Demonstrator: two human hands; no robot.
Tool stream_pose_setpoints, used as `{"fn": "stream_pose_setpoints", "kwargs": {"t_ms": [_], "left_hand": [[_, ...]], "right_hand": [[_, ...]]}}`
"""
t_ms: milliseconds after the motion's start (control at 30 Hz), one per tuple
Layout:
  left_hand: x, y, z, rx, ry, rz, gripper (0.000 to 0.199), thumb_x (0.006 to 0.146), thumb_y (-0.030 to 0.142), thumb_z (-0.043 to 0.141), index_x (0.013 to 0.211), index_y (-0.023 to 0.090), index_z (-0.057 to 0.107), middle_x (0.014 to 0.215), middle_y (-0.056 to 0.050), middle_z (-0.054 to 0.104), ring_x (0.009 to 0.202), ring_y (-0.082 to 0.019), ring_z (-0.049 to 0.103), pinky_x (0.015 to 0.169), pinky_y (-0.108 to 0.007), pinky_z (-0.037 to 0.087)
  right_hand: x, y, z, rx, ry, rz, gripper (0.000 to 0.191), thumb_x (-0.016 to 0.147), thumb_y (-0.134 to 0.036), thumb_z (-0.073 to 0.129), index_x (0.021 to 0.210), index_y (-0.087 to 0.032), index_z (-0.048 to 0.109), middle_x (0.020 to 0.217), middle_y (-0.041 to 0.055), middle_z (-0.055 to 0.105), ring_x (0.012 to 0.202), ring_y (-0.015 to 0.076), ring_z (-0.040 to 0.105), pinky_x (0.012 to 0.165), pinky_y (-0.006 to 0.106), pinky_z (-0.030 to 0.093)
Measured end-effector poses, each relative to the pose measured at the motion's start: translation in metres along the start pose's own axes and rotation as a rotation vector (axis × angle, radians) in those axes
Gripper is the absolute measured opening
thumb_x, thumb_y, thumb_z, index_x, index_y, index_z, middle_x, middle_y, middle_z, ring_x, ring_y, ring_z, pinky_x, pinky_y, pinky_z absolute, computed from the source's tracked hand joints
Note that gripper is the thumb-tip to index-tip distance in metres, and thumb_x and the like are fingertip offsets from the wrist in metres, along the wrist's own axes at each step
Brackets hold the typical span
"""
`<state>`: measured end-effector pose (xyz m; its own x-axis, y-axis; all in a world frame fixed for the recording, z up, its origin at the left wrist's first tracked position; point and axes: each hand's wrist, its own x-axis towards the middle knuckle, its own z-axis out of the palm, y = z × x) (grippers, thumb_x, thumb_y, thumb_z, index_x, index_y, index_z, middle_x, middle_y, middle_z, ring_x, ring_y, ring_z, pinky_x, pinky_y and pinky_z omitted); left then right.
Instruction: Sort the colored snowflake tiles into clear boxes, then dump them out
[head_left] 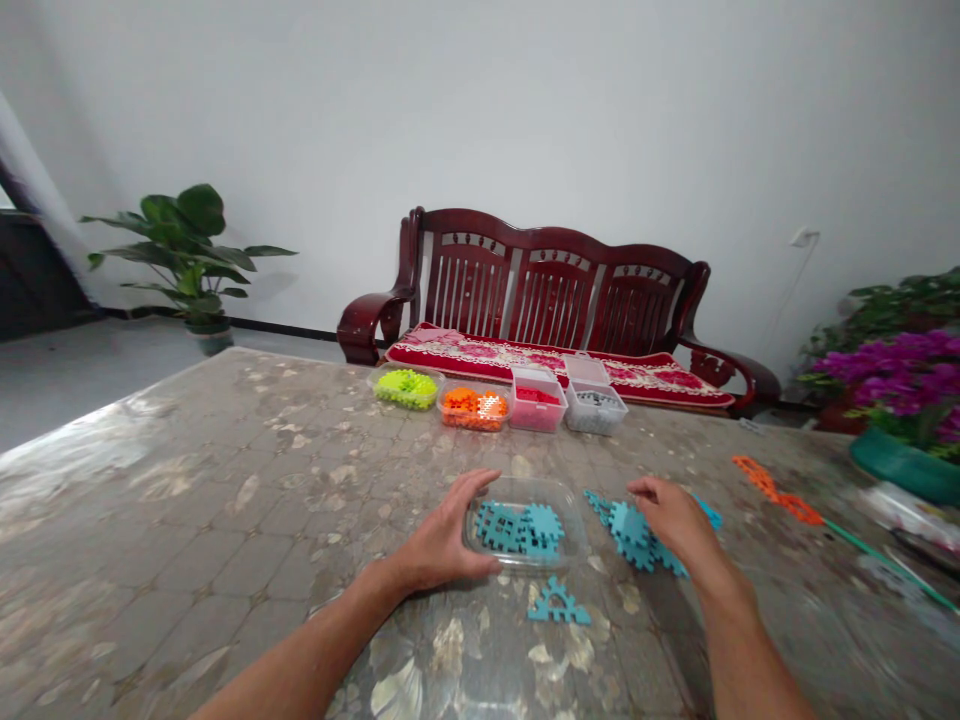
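Your left hand point(446, 533) has the clear tub point(576, 520) by its left end, thumb and fingers spread wide around the wall. Teal pieces point(517, 530) sit inside it. Your right hand point(679, 522) is over the teal pile point(630, 532) right of the tub, fingers curled; can't tell if they grip one. One triangular teal piece point(559, 606) lies on the table point(285, 580), tub's near side.

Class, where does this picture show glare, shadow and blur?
Head view: glare whitens the table at far left; head view: glints on the tub; head view: a darker patch, likely shadow, below the right hand; head view: flowers at the right edge look soft.
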<state>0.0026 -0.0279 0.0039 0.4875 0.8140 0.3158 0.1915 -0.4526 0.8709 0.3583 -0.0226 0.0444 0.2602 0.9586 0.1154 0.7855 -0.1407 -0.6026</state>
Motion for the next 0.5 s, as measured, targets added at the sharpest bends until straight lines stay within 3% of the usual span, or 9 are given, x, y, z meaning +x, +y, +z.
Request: {"fn": "stream_pose_setpoints", "kwargs": {"t_ms": [100, 267, 367, 500], "left_hand": [[0.000, 0.001, 0.000, 0.006, -0.002, -0.007, 0.097, 0.062, 0.027, 0.084, 0.146, 0.023, 0.037, 0.148, -0.012, 0.039, 0.135, -0.033, 0.043, 0.116, -0.049, 0.036], [0.000, 0.000, 0.001, 0.001, 0.010, 0.028, 0.097, 0.063, 0.029, 0.085, 0.146, 0.022, 0.036, 0.147, -0.012, 0.040, 0.136, -0.033, 0.042, 0.115, -0.048, 0.037], [0.001, -0.003, 0.002, -0.001, 0.014, 0.049, 0.097, 0.063, 0.033, 0.085, 0.146, 0.022, 0.036, 0.147, -0.013, 0.040, 0.135, -0.033, 0.043, 0.115, -0.048, 0.037], [0.001, -0.004, 0.002, 0.016, 0.011, 0.047, 0.097, 0.064, 0.032, 0.085, 0.147, 0.023, 0.035, 0.147, -0.013, 0.039, 0.135, -0.033, 0.043, 0.115, -0.050, 0.037]], "right_hand": [[-0.017, -0.028, 0.009, -0.034, 0.048, -0.254, 0.032, 0.080, -0.020, 0.045, 0.092, -0.020, 0.074, 0.097, 0.0072, 0.074, 0.091, 0.0220, 0.066, 0.085, 0.034, 0.048], [-0.053, -0.098, 0.035, 0.009, -0.257, -0.587, 0.040, 0.087, -0.010, 0.041, 0.106, -0.024, 0.073, 0.105, 0.0046, 0.073, 0.105, 0.0190, 0.061, 0.094, 0.031, 0.045], [-0.064, -0.117, 0.049, -0.086, -0.329, -0.626, 0.046, 0.087, -0.006, 0.041, 0.115, -0.024, 0.071, 0.110, 0.0064, 0.071, 0.109, 0.0199, 0.058, 0.097, 0.033, 0.042], [-0.065, -0.118, 0.057, -0.086, -0.434, -0.608, 0.048, 0.085, -0.005, 0.041, 0.115, -0.026, 0.073, 0.112, 0.0067, 0.071, 0.109, 0.0186, 0.059, 0.097, 0.031, 0.043]]}}
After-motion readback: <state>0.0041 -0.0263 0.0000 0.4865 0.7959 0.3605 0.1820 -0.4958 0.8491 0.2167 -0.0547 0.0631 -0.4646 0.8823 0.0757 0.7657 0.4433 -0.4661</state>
